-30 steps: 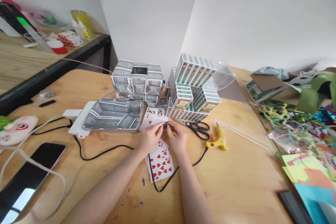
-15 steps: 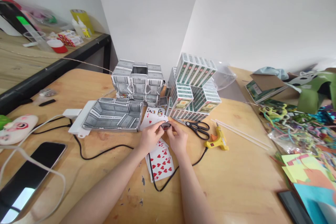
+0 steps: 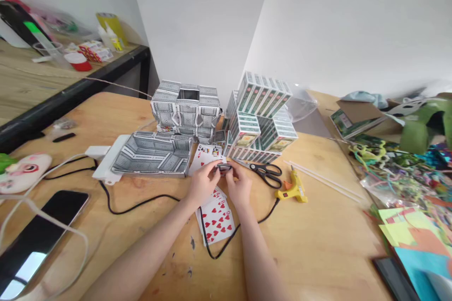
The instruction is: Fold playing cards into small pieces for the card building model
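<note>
My left hand [image 3: 203,182] and my right hand [image 3: 240,186] meet at the middle of the table, fingers closed on opposite ends of a small playing card [image 3: 223,167]. Its grey patterned side shows, and it looks bent or folded; the fingers hide part of it. Face-up playing cards [image 3: 218,221] with red hearts lie beneath my wrists. More cards [image 3: 198,156] lie just beyond my left fingers. Close to my right hand are black-handled scissors [image 3: 266,174]. Left of my hands sits an open tray built of grey cards [image 3: 151,155].
Behind stand a grey card-built block [image 3: 187,115] and stacked card boxes [image 3: 263,94]. A yellow glue gun [image 3: 293,190] lies at right, its black cord looping under my arms. Glue sticks [image 3: 325,181], a phone [image 3: 42,240], a white power strip [image 3: 109,162] and craft scraps [image 3: 406,174] surround.
Between my fingers the card has tilted, so more of its grey patterned face shows. Both hands stay in nearly the same place.
</note>
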{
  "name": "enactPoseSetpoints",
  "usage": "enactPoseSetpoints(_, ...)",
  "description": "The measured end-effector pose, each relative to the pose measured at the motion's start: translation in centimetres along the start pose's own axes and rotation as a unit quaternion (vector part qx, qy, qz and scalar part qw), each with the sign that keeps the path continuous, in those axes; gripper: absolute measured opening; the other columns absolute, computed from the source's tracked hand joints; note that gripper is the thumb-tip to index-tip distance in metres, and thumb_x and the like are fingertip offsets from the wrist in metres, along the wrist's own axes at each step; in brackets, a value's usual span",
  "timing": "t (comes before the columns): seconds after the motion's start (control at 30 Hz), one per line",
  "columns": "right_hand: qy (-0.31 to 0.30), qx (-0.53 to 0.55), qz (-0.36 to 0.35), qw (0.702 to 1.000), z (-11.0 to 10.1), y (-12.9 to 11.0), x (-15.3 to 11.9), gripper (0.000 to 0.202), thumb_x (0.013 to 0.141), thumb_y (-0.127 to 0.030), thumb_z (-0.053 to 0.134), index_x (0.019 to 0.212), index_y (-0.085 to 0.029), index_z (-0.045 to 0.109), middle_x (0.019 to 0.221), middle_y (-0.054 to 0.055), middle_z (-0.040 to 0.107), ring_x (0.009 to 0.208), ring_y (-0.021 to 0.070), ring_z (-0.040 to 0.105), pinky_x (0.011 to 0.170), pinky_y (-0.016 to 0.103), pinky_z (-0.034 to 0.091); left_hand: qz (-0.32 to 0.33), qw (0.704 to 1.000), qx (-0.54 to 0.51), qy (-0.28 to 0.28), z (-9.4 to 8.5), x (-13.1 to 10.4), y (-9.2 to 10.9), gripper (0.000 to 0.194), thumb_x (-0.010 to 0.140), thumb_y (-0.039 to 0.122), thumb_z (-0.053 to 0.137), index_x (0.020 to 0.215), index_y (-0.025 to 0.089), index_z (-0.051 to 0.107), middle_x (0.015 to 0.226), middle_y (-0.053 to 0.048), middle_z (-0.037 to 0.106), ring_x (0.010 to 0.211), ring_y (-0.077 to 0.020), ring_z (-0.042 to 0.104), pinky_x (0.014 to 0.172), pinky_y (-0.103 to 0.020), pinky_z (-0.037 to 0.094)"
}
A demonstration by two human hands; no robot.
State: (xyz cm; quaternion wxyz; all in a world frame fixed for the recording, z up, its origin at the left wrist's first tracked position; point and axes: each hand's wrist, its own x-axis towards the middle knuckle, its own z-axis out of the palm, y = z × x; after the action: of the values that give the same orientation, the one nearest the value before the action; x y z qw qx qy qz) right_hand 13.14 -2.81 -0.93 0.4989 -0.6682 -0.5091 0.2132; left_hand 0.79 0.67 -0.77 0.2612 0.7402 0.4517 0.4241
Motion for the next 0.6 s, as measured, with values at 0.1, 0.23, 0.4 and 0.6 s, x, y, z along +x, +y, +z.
enactPoseSetpoints(0.1, 0.000, 0.036, 0.012, 0.999, 0.18, 0.06, 0.08, 0.027, 0.079, -0.031, 0.049, 0.099, -0.019, 0.063, 0.085, 0.004, 0.070, 0.070, 0.0167, 0.065, 0.067, 0.027, 0.051, -0.027, 0.999, -0.020, -0.011, 0.26, -0.17, -0.30, 0.034, 0.081, 0.020, 0.050, 0.115, 0.020, 0.052, 0.101, -0.004, 0.068, 0.087, -0.0149, 0.065, 0.080, -0.028, 0.054)
enactPoseSetpoints(0.23, 0.000, 0.048, 0.019, 0.999, 0.26, 0.10, 0.16, 0.023, 0.079, -0.034, 0.052, 0.091, -0.019, 0.064, 0.082, 0.004, 0.070, 0.065, 0.0153, 0.063, 0.063, 0.026, 0.051, -0.040, 0.999, -0.017, -0.007, 0.50, -0.36, -0.53, 0.034, 0.081, 0.021, 0.050, 0.115, 0.020, 0.052, 0.102, -0.004, 0.067, 0.090, -0.0154, 0.065, 0.081, -0.028, 0.054)
enactPoseSetpoints(0.4, 0.027, 0.050, 0.011, 0.998, 0.18, 0.10, 0.18, 0.021, 0.078, -0.036, 0.054, 0.081, -0.018, 0.065, 0.080, 0.004, 0.070, 0.063, 0.0152, 0.062, 0.061, 0.026, 0.050, -0.023, 1.000, 0.004, 0.001, 0.54, -0.41, -0.40, 0.035, 0.078, 0.017, 0.051, 0.112, 0.021, 0.054, 0.105, -0.004, 0.067, 0.094, -0.0171, 0.064, 0.081, -0.029, 0.053)
enactPoseSetpoints(0.6, 0.038, 0.044, 0.013, 0.998, 0.22, 0.02, 0.11, 0.020, 0.079, -0.035, 0.053, 0.080, -0.018, 0.064, 0.076, 0.003, 0.070, 0.056, 0.0136, 0.059, 0.056, 0.025, 0.046, -0.021, 1.000, 0.017, -0.007, 0.40, -0.40, 0.06, 0.038, 0.075, 0.015, 0.052, 0.112, 0.021, 0.055, 0.100, -0.003, 0.069, 0.086, -0.0169, 0.066, 0.076, -0.028, 0.054)
